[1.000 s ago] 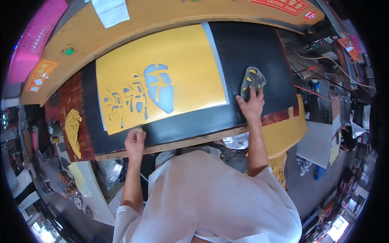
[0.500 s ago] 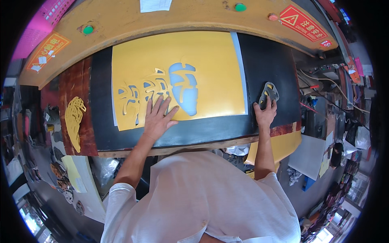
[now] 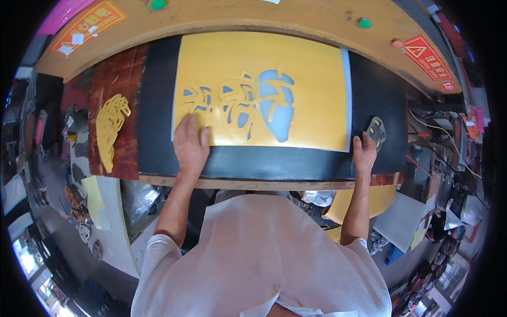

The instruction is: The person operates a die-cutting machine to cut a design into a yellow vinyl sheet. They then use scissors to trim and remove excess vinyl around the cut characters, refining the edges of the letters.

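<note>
A large yellow sheet lies over a pale blue layer on a black mat. Cut-outs run across its left half, and the blue shows through the widest group. My left hand rests palm down on the sheet's lower left edge, fingers stretched forward and thumb out to the side, covering part of the leftmost cut-outs. At the right, a small dark grey cutting die with openings stands on the mat. My right hand is at its near left side, thumb apart from the fingers, which seem to touch its edge.
A pile of yellow cut strips lies on the reddish-brown board at the left. The yellow machine beam, with green and red buttons, spans the far side. A wooden edge borders the table near my body.
The view has turned slightly. My left hand has slid left along the sheet to the leftmost cut-outs. The fingers of my right hand have drawn back from over the die to its near side.
</note>
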The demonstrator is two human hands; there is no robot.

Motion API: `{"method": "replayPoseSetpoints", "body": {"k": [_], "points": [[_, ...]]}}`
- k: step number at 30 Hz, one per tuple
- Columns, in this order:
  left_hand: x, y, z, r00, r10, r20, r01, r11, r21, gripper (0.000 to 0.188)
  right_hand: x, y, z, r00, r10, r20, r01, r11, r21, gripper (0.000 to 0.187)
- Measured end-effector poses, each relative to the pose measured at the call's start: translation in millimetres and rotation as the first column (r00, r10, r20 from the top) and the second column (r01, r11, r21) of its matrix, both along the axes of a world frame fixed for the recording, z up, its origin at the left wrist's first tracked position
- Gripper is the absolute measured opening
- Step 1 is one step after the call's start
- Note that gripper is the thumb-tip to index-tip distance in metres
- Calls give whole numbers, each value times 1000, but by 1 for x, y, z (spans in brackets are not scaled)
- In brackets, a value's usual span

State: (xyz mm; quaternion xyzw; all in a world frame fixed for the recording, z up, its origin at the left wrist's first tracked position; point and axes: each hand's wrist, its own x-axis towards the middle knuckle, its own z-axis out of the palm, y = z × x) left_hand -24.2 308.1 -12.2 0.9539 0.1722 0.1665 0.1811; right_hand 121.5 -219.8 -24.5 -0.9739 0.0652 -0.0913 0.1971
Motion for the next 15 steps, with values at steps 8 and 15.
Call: {"method": "replayPoseSetpoints", "body": {"k": [8,15], "points": [[3,38,20,863,330,-382,-393,914,-99,49,36,66,6,941,7,-338,28,995,96,55],[20,83,27,790,288,-541,-472,849,-237,55,57,48,4,909,2,-417,261,778,572,32]]}}
